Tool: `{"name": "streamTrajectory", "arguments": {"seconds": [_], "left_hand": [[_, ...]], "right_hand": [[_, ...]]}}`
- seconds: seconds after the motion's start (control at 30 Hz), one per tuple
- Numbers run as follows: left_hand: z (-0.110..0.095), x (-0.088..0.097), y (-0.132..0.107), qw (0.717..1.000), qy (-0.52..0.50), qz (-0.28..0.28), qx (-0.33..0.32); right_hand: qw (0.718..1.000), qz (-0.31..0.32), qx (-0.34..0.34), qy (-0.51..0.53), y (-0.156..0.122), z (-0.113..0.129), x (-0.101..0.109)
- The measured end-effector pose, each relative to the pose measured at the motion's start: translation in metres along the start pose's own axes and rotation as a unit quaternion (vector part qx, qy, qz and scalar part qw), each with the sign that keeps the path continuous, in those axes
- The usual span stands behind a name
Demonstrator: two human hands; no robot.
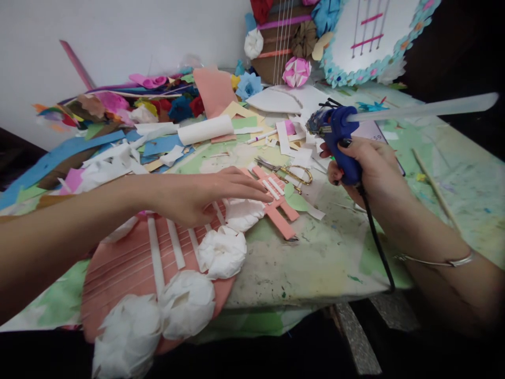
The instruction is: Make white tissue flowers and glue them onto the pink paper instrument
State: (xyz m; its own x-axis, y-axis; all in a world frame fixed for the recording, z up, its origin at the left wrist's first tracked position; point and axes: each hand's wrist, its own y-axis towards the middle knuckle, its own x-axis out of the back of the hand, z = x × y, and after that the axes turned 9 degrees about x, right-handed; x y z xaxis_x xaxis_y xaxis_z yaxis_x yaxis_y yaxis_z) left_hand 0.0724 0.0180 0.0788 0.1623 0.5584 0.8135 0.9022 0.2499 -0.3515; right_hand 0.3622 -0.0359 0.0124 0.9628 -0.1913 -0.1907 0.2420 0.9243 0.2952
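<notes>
Left hand (197, 197) flat, fingers spread, pressing pink paper guitar (130, 268) steady. Right hand (365, 168) fisted round blue glue gun (339, 139), nozzle aimed toward left fingertips, cord (374, 237) trailing below wrist. Scissors (288, 171) between hands.

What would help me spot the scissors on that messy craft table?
Start at the paint-stained table, then find the gap between the left hand and the right hand gripping the blue glue gun. The scissors lie there, set apart by golden loop handles among paper scraps.
</notes>
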Motion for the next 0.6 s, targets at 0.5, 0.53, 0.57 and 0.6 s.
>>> {"name": "streamTrajectory", "arguments": {"seconds": [0.5, 0.53, 0.57, 0.6], "left_hand": [[-0.009, -0.008, 0.001, 0.998, 0.053, -0.011, 0.017], [-0.009, -0.007, 0.001, 0.998, 0.055, -0.011, 0.013], [-0.010, -0.006, 0.002, 0.998, 0.057, -0.008, 0.010], [-0.010, -0.006, 0.002, 0.998, 0.060, -0.004, 0.010]], "right_hand": [[0.986, 0.075, -0.082, 0.127, -0.001, 0.013, -0.002], [0.984, 0.081, -0.084, 0.132, -0.003, 0.014, -0.003], [0.984, 0.086, -0.085, 0.130, -0.004, 0.015, -0.004], [0.985, 0.089, -0.086, 0.122, -0.005, 0.016, -0.004]]}}
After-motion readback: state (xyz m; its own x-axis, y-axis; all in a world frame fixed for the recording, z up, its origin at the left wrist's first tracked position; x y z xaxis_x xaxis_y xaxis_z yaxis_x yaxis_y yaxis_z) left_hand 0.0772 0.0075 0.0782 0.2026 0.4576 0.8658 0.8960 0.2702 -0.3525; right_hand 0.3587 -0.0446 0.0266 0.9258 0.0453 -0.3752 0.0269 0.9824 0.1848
